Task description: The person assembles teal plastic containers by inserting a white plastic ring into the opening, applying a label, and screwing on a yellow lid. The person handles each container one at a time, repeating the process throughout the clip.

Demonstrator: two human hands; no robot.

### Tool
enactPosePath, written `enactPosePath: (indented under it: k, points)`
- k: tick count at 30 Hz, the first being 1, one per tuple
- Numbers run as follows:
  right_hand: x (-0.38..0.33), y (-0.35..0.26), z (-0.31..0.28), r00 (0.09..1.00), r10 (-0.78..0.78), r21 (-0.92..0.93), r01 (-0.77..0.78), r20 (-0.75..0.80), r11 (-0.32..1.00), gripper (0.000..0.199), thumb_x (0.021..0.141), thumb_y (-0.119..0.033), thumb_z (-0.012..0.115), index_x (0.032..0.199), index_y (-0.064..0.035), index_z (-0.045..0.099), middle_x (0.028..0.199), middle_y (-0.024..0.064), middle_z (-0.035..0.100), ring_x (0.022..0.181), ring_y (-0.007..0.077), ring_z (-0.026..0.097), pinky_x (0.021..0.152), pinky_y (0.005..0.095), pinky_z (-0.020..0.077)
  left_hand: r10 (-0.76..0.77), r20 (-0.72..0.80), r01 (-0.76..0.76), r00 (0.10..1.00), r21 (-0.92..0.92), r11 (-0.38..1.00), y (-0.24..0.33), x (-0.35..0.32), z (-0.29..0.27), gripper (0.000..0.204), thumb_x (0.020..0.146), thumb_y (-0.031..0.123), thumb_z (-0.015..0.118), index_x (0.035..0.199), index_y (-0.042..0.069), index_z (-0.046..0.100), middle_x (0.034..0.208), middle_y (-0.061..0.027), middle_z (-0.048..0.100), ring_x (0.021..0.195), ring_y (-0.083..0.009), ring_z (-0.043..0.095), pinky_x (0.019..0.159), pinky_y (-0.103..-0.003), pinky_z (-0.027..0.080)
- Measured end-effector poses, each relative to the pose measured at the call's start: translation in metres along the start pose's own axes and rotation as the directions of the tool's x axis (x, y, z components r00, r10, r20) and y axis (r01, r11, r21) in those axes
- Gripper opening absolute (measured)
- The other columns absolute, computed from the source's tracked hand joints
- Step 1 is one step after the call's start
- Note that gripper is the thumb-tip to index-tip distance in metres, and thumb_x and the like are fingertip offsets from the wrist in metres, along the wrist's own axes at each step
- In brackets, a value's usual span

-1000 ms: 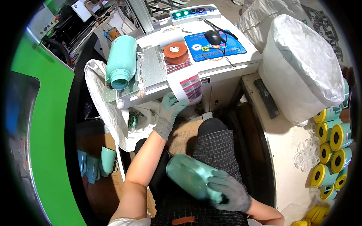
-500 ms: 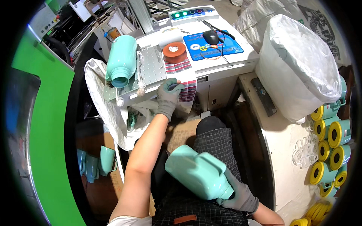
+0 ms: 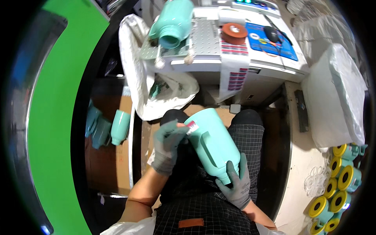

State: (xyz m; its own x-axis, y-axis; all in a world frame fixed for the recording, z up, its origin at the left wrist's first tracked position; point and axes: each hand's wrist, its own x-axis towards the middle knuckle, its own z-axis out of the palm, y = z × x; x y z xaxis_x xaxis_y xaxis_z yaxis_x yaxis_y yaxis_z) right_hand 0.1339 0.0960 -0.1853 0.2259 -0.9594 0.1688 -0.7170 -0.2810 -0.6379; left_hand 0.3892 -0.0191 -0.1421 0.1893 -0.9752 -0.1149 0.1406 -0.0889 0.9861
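Seated worker viewed from above, largest elements first. A broad green panel (image 3: 55,117) curves down the left of the view. At top centre stands the white bench (image 3: 270,66), carrying a perforated metal plate, a blue mat (image 3: 270,41) with a dark mouse on it, an orange tape roll (image 3: 234,33), and a sheet of small red-and-white stickers (image 3: 235,74) hanging over its front edge. A large white bag (image 3: 337,102) fills the right side; a second, crumpled white bag (image 3: 156,86) hangs at the bench's left front corner. On the plate lies a teal bottle (image 3: 174,21) on its side, open mouth toward the camera.

The teal jug (image 3: 211,143) lies tilted across the person's lap, base toward the bench, neck toward the body, its moulded handle recess facing up. The right hand (image 3: 237,184), in a grey glove, has its fingers curled closed around the neck end, supporting it from below. The left hand (image 3: 168,143), also gloved, pinches a small red-and-white sticker (image 3: 191,126) between thumb and fingertips, touching the jug's upper left shoulder near the base.

More teal containers (image 3: 107,127) rest on the floor at left; yellow-capped teal pieces (image 3: 337,184) cluster at lower right.
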Motion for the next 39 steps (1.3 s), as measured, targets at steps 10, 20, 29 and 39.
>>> enactPosePath:
  k: [10,20,29,39]
  points:
    - [-0.004,0.005,0.012,0.991,-0.133,-0.164,0.133,0.01,0.977,0.071,0.076,-0.026,0.087,0.141,-0.023,0.058,0.155,0.0396,0.032,0.126,0.0478,0.051,0.098,0.0546,0.0474,-0.208,0.058,0.215,0.976,-0.145,0.966,-0.049,-0.003,-0.01,0.017,0.095,0.018,0.069,0.093,0.001,0.074,0.077,-0.0038,0.064,0.065,-0.0105,0.057,0.057,-0.024,0.042]
    - [-0.002,0.015,-0.003,0.996,-0.077,-0.115,0.073,-0.038,0.991,0.078,0.072,-0.03,0.088,0.142,-0.0174,0.056,0.155,0.039,0.038,0.122,0.0471,0.055,0.097,0.0544,0.0468,0.249,0.009,-0.159,0.968,0.79,0.593,-0.042,0.01,-0.051,0.032,0.08,0.014,0.085,0.101,0.004,0.062,0.077,-0.0048,0.057,0.068,-0.015,0.056,0.065,-0.032,0.05]
    - [0.06,0.017,-0.053,0.873,-0.171,-0.219,0.076,-0.456,0.973,0.091,0.071,-0.031,0.084,0.154,-0.0176,0.047,0.158,0.0338,0.036,0.135,0.0484,0.044,0.107,0.0576,0.0403,0.747,0.606,-0.529,0.275,0.744,-0.408,0.053,0.204,-0.027,0.079,0.079,0.016,0.076,0.151,0.015,0.044,0.148,-0.0157,0.049,0.136,-0.0431,0.046,0.111,-0.057,0.042]
    - [0.165,0.005,-0.087,0.769,-0.42,-0.61,0.05,-0.482,0.791,0.083,0.068,-0.023,0.085,0.146,-0.0135,0.059,0.153,0.0261,0.049,0.14,0.0373,0.047,0.109,0.0515,0.0332,0.84,0.515,-0.686,0.167,0.673,-0.276,0.101,0.131,-0.039,0.07,0.076,0.025,0.084,0.14,0.017,0.055,0.141,-0.0126,0.059,0.124,-0.0371,0.056,0.096,-0.047,0.047]
